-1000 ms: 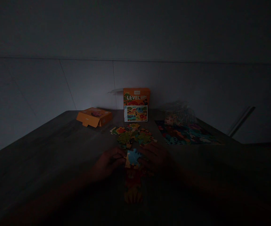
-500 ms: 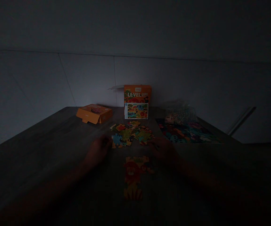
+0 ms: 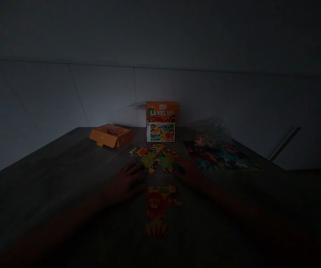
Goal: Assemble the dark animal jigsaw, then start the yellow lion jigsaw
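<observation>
In dim light, a loose pile of jigsaw puzzle pieces (image 3: 156, 158) lies mid-table. My left hand (image 3: 128, 179) is at the pile's left front edge, palm down, fingers spread and nothing seen in them. It covers the spot of a light-blue piece. At the right edge of the pile is my right hand (image 3: 189, 172), its fingers apart near or on the outer pieces; contact is hard to make out. Nearer to me lies a joined puzzle section (image 3: 156, 204) with a red-maned lion, a smaller red animal to its right and yellow grass below.
An upright orange puzzle box (image 3: 163, 108) stands by the wall, a picture card (image 3: 160, 132) leaning on it. An open orange box (image 3: 111, 134) lies at back left. At back right, a clear plastic bag (image 3: 213, 134) rests on a dark colourful sheet (image 3: 224, 158).
My left hand has moved right and opened out from curled fingers, now covering where the light-blue piece showed. My right hand has shifted slightly left and up along the pile.
</observation>
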The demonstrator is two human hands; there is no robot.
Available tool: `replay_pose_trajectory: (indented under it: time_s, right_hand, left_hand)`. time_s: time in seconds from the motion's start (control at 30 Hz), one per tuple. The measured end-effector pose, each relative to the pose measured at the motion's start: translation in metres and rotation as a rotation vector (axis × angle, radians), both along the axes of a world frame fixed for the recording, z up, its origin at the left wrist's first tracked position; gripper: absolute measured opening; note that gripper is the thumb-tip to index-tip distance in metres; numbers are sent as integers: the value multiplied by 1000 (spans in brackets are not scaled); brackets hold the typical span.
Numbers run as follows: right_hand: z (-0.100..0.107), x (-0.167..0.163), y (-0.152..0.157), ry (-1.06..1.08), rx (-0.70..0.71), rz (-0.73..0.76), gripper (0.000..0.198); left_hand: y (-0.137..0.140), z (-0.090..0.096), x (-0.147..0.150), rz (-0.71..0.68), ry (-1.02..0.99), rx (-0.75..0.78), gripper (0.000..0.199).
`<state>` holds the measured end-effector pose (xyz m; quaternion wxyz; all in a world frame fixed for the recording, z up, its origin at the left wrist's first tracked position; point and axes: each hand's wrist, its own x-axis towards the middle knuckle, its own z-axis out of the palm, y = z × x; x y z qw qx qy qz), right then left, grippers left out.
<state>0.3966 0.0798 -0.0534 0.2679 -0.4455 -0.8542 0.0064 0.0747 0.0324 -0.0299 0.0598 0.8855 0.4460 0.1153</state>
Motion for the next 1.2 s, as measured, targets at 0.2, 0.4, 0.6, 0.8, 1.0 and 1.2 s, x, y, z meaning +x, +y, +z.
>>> replay_pose_trajectory:
  time_s: [0.2,0.4,0.6,0.8,1.0,1.2]
  right_hand:
    - [4,0,2,82,46,63,14]
    - [6,-2,0,108,85,109,9]
    - [11,-7,-6,149,123,133,7]
    - [13,-6,-6,276,193,85,13]
    - [9,-2,-2,254,192,51,19]
    - [4,-9,-5,234,164,23,14]
  left_hand:
    - [2,0,-2,-27,-59,53,43]
    - [1,2,-2,-26,-49,35,44]
    - [1,-1,-3,-28,-59,31,45]
    - [1,0,-2,-27,-41,30,43]
    - [2,-1,-3,-40,-70,60,41]
    - [27,-11,-8,176,-323,234,48]
